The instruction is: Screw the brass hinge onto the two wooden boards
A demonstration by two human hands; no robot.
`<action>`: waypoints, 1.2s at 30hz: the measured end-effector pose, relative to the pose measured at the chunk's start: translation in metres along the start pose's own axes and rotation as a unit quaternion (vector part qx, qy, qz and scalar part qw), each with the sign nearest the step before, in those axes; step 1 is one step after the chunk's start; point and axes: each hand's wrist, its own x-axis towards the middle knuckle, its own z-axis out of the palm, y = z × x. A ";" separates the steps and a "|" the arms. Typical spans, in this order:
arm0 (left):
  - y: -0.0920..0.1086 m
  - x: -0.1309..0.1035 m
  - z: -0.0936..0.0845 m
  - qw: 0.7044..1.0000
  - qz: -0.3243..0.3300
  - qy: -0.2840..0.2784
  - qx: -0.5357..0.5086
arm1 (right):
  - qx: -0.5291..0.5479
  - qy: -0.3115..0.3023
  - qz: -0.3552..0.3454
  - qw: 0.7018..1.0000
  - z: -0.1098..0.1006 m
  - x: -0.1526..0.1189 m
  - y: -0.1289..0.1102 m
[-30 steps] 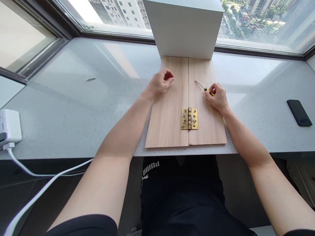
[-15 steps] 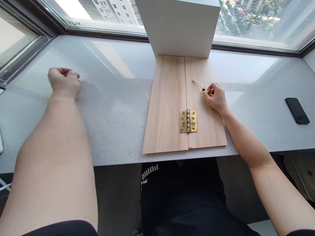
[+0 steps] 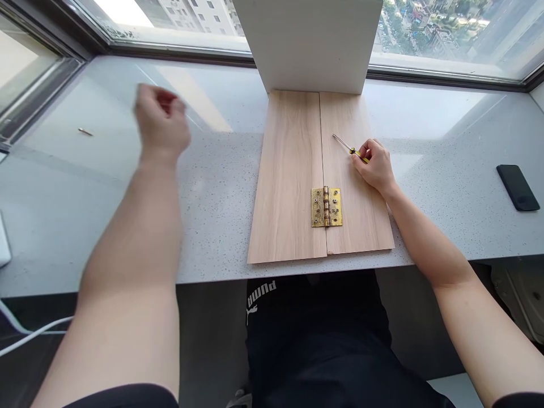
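Observation:
My right hand is closed round the yellow and black handle of a screwdriver. Its metal shaft points up and left above the right-hand wooden board. Below it, a brass-coloured hinge lies across the seam between that board and the left-hand board. Several screw heads or holes show in its leaves. My left hand is over the counter to the left, blurred, with its fingers curled in; whatever they may hold is hidden. Farther left lies a small, thin, copper-coloured piece, perhaps a screw.
A speckled pale counter carries everything. A tall white box stands at the far end of the boards, before the windows. A black phone lies at right; a white object's edge and a white cable show at left.
My left hand has moved right and farther up in view, uncovering the small copper-coloured piece on the counter. My right hand keeps the screwdriver in nearly the same place.

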 end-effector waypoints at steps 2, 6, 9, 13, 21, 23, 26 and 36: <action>0.018 -0.022 0.009 0.995 0.064 -0.030 -0.069 | 0.002 -0.002 -0.001 1.000 0.000 0.000 0.001; 0.066 -0.091 0.039 0.918 0.252 -0.227 -0.206 | 0.005 -0.003 -0.002 1.000 0.001 0.001 0.002; 0.083 -0.139 0.048 0.878 0.279 -0.341 -0.188 | 0.007 -0.001 -0.003 1.000 0.002 0.002 0.004; 0.076 -0.164 0.051 0.827 0.293 -0.434 -0.205 | 0.008 -0.001 -0.006 1.000 0.004 0.003 0.005; 0.064 -0.173 0.066 0.778 0.369 -0.457 -0.222 | 0.003 0.000 -0.005 1.000 0.005 0.005 0.008; 0.064 -0.167 0.064 0.800 0.351 -0.436 -0.218 | 0.007 0.002 -0.007 1.000 0.004 0.005 0.009; 0.052 -0.129 0.056 0.874 0.276 -0.342 -0.209 | 0.019 0.009 -0.010 1.000 0.003 0.003 0.010; -0.054 0.007 -0.052 0.999 -0.018 -0.044 -0.009 | 0.023 0.034 -0.022 0.999 0.002 0.000 0.013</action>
